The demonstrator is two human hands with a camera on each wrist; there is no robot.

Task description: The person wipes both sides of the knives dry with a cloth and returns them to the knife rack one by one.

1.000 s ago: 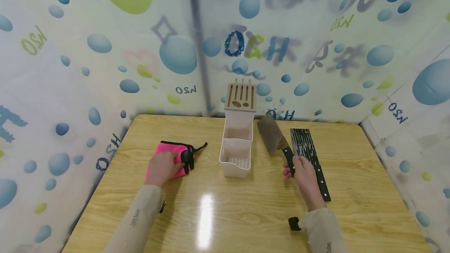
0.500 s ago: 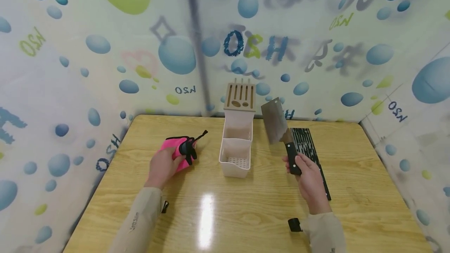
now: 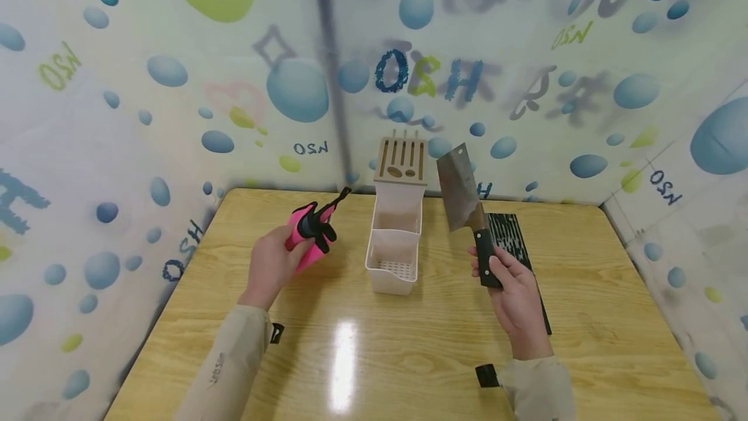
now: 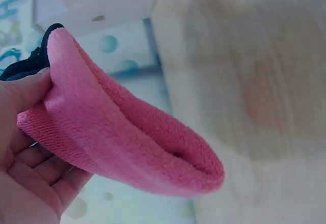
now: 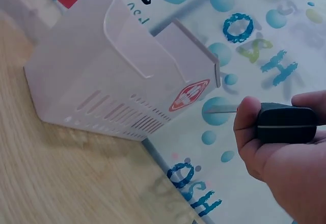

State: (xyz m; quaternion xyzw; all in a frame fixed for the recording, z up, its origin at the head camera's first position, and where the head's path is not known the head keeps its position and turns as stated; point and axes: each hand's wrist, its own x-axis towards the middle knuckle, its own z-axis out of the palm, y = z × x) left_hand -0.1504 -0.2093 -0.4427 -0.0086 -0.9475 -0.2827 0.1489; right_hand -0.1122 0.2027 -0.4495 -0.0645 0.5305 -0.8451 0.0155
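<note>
The right hand (image 3: 517, 297) hides part of the cleaver (image 3: 458, 187) and of the striped knife (image 3: 507, 234). In the left wrist view, the left hand (image 4: 25, 178) is cut off and the table (image 4: 265, 86) blurred. Print on the sleeve (image 3: 224, 349) is unreadably small.

The left hand (image 3: 270, 266) is pinching a pink fabric cloth (image 3: 311, 256) with black trim. The right hand (image 3: 518, 299) is gripping a black-handled metal cleaver (image 3: 460, 195). A white plastic holder (image 3: 391, 284) is standing between them

Table (image 3: 432, 356), spotted wall (image 3: 362, 38), perhaps fabric
</note>
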